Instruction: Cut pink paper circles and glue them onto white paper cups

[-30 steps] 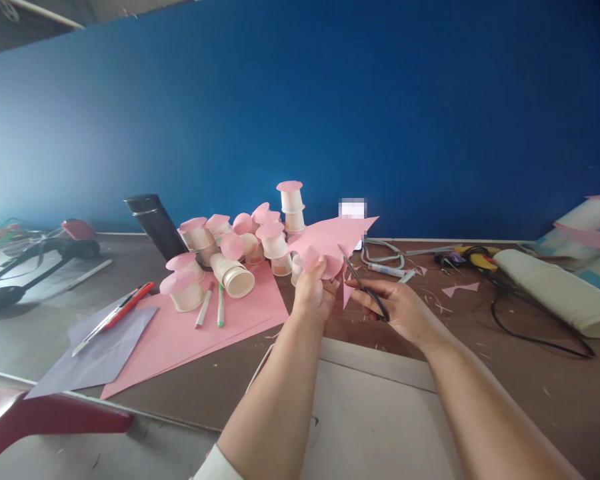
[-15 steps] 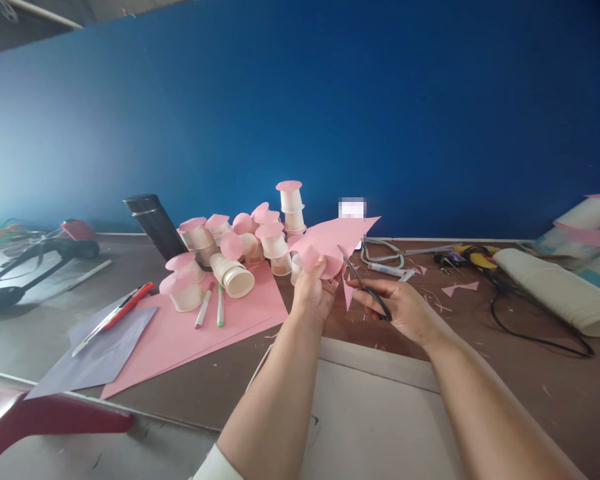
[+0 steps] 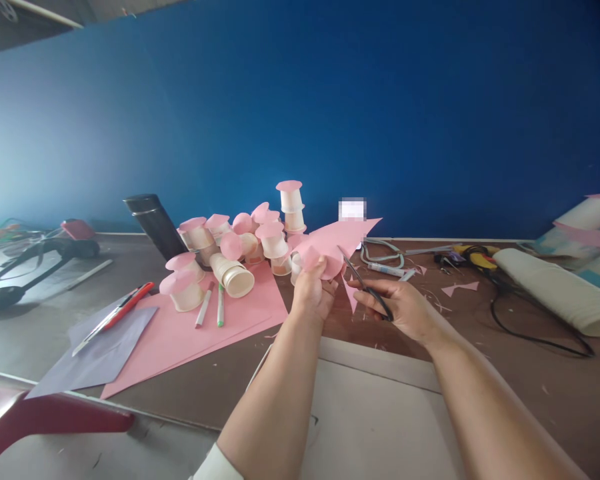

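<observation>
My left hand pinches a piece of pink paper by its lower edge, thumb on top. Black-handled scissors are in my right hand, their blades at the paper's right edge. A narrow pink strip hangs between the paper and my right fingers. Behind and left of my left hand stand several white paper cups topped with pink paper pieces. One group of nested cups lies on its side.
Pink sheets lie at left under two markers. A red utility knife rests on a grey sheet. A black bottle stands behind. At right are a yellow-handled tool, a cup stack and paper scraps.
The scissors and my right hand have shifted very slightly. The hanging pink strip has swung a little to the right. My left hand keeps the paper in nearly the same place.
</observation>
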{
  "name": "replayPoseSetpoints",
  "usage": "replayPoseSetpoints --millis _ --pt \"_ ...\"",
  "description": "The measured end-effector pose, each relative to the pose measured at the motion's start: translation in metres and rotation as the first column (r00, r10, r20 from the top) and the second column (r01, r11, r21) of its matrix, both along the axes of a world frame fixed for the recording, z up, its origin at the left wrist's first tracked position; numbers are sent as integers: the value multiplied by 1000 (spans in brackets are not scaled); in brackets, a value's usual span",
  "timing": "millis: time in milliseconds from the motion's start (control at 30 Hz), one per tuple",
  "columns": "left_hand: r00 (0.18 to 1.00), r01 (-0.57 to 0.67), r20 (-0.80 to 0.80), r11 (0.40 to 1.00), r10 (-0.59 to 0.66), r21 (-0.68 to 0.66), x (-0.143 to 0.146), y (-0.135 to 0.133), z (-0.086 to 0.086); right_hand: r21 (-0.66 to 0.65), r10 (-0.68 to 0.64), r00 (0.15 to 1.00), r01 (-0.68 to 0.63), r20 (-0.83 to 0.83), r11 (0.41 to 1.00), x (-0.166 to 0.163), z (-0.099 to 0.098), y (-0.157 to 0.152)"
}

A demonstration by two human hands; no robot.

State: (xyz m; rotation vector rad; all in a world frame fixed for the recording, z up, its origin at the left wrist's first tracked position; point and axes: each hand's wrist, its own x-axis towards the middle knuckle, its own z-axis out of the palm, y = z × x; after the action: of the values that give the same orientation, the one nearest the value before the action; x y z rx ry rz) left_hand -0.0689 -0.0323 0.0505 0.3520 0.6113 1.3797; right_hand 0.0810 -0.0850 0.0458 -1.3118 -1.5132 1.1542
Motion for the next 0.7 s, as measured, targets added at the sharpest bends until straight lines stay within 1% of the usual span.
replayPoseSetpoints --millis 167,433,700 --pt "1000 0 -10 1000 1 19 0 1 -2 -30 -6 1000 6 -6 1000 1 1 -1" --pt "999 -9 -34 1000 10 29 -1 1 -2 -13 -17 999 18 43 1000 2 5 -5" --pt "999 -32 -37 999 33 41 -1 2 -3 0 -10 1000 10 18 1000 1 2 -2"
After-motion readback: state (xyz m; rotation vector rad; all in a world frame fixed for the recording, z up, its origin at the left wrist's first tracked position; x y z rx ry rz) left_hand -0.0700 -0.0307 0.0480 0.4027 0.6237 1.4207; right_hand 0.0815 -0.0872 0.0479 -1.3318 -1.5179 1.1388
